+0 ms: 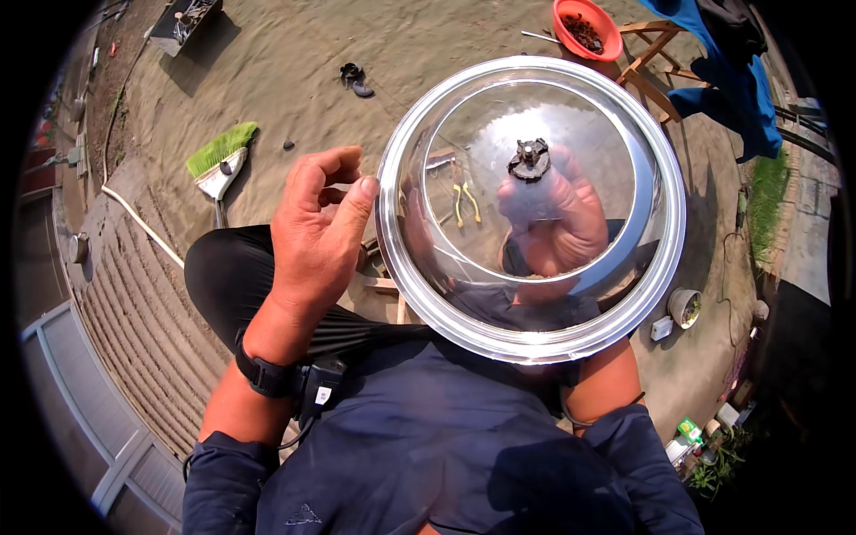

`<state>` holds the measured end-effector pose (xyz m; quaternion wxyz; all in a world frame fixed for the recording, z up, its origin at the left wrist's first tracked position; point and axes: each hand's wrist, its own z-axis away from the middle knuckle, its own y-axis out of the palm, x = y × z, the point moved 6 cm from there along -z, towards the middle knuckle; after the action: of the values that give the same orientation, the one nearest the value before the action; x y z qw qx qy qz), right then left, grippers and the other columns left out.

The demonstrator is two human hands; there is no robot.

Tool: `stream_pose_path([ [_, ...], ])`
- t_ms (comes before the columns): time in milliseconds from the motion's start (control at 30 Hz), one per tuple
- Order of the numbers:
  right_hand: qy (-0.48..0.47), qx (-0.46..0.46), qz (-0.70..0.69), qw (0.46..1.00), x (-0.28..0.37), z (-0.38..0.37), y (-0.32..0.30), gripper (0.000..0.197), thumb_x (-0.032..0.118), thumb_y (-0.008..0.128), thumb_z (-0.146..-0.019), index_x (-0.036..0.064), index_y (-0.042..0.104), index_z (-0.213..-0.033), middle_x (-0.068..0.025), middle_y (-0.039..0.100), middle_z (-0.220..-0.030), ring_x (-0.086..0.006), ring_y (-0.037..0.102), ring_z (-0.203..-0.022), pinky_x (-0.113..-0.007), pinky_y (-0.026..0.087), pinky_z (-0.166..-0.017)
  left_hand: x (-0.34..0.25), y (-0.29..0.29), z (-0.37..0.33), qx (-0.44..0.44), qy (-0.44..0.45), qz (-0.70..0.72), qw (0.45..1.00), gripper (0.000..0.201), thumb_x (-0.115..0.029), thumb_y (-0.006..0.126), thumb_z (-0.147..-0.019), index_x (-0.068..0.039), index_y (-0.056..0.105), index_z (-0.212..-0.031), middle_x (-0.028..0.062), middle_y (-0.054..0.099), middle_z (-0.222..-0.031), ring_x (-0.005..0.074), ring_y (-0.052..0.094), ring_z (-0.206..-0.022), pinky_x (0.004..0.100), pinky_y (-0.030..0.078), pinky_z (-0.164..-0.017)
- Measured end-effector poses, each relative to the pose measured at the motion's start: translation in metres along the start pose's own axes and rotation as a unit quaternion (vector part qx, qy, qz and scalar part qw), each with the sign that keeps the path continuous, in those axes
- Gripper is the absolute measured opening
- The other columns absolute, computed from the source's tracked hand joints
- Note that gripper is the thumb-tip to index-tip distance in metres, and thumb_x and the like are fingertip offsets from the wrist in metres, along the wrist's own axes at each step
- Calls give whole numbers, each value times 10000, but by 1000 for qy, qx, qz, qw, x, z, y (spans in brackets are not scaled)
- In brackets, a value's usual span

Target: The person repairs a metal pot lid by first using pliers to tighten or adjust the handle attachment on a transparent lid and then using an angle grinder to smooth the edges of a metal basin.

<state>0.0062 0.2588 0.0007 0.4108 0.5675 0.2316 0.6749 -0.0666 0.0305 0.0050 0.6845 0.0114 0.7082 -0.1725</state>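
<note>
A round glass pot lid [455,308] with a shiny metal rim is held up before me. At its centre sits a dark, broken-looking knob base [529,160] with a metal stud. My right hand [560,223] shows through the glass, behind the lid, its fingers gripping at the middle by the knob base. Beside the rim on the left is my left hand [316,223], fingers half curled and thumb apart from them, with nothing visible in it. Its thumb tip is very close to the rim; I cannot tell whether they touch. Through the glass, yellow-handled pliers [465,203] appear on the ground.
Black broken pieces [353,77] lie on the ground ahead. A green-bristled broom [222,159] is at left, a dark metal dustpan [185,24] far left. An orange basin [588,28] stands beside a wooden folding chair [649,71] draped with blue cloth [758,107]. A small pot [685,308] is at right.
</note>
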Motion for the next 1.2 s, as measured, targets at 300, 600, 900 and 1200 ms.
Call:
stream_pose_path([
  [300,-9,9,35,999,-5,1,8,265,105,668,-936,-26,630,-1163,-117,702,-1005,-197,695,-854,-313,569,-774,-80,52,-17,159,172,-138,962,244,-95,802,-815,-74,723,-1044,20,614,-836,101,530,-671,237,403,-569],
  [600,1,37,78,996,-8,3,14,259,155,712,-908,-31,684,-1085,-106,703,-921,-166,667,-831,-300,539,-758,-73,55,-15,160,150,-110,970,171,-71,787,-824,-48,722,-980,25,610,-818,104,549,-683,235,429,-604],
  [900,-10,28,109,994,-6,5,18,217,131,713,-906,-48,675,-1022,-107,690,-896,-174,655,-809,-293,530,-739,-73,56,-13,169,127,-88,973,135,-66,774,-846,-30,721,-965,28,608,-811,110,557,-711,243,434,-633],
  [1200,-25,10,127,991,-9,4,14,276,139,749,-882,-62,651,-1044,-120,685,-918,-183,658,-833,-304,544,-745,-67,57,-11,164,118,-68,977,124,-58,767,-852,-19,717,-959,31,609,-817,111,554,-721,241,433,-642],
])
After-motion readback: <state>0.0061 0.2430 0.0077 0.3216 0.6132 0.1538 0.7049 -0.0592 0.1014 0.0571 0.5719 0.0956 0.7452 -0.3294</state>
